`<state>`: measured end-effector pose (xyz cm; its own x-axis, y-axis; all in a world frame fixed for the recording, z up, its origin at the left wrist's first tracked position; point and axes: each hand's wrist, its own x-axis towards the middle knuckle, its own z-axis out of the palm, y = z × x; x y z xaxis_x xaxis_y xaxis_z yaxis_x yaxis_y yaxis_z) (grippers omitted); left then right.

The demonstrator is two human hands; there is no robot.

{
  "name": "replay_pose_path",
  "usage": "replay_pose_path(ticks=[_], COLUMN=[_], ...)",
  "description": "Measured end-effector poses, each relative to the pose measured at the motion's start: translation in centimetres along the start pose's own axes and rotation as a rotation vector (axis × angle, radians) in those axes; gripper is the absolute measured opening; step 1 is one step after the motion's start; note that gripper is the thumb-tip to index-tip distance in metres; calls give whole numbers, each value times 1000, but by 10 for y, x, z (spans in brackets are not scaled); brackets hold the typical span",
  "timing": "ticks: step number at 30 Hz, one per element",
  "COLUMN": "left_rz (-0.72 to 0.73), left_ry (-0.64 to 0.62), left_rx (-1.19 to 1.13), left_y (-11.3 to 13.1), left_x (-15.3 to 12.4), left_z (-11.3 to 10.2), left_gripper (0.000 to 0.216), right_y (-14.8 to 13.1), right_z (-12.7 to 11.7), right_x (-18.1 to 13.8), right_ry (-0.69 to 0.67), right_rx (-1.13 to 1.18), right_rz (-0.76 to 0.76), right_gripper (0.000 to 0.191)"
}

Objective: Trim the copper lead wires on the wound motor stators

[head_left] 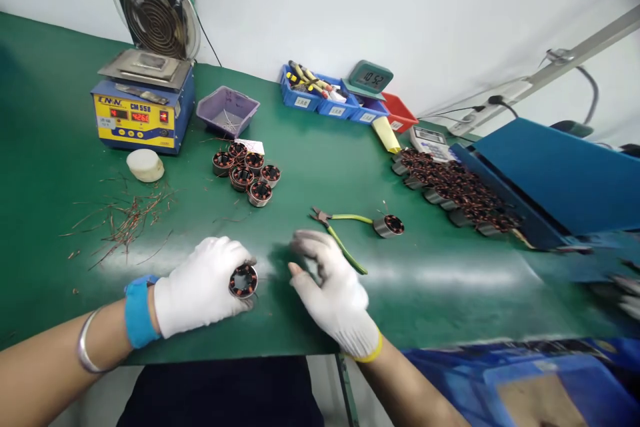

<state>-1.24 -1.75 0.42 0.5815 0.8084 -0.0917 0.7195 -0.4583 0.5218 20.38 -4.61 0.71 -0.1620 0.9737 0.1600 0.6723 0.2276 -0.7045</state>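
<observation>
My left hand [203,287], in a white glove, grips a small wound motor stator [254,277] near the table's front edge. The stator is a metal ring with copper coils and black inner teeth, its opening tilted up. To its right my right hand [333,283], also gloved with the thumb tip bare, holds nothing; its thumb and fingers are apart and slightly blurred. Just beyond that hand lie cutting pliers [345,217] with yellow-green handles, jaws pointing left. Another stator [389,226] lies by the end of one handle.
Several stators [251,177] stand grouped mid-table. Wire scraps [130,217] are scattered leftward, below a solder pot [140,113] and a white sponge-like block [145,165]. Behind are a purple bin [227,110], blue tool bins [303,99] and a clock [371,77]. Many stators [445,190] line the right.
</observation>
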Motion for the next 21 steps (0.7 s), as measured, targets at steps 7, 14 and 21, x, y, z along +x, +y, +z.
replay_pose_path(ticks=[7,14,21], left_rz=[-38,-197,-240], left_ry=[-20,46,53], left_rx=[-49,0,-10], left_y=[6,4,7], left_x=[0,1,-2], left_z=[-11,-6,-5], left_gripper=[20,31,28], right_y=[-3,4,-18], right_z=[20,-25,11], right_x=[3,-3,4], right_ry=[-180,-201,-143], right_rx=[-547,-786,-556], right_rz=[-529,-428,-508], right_gripper=[20,12,17])
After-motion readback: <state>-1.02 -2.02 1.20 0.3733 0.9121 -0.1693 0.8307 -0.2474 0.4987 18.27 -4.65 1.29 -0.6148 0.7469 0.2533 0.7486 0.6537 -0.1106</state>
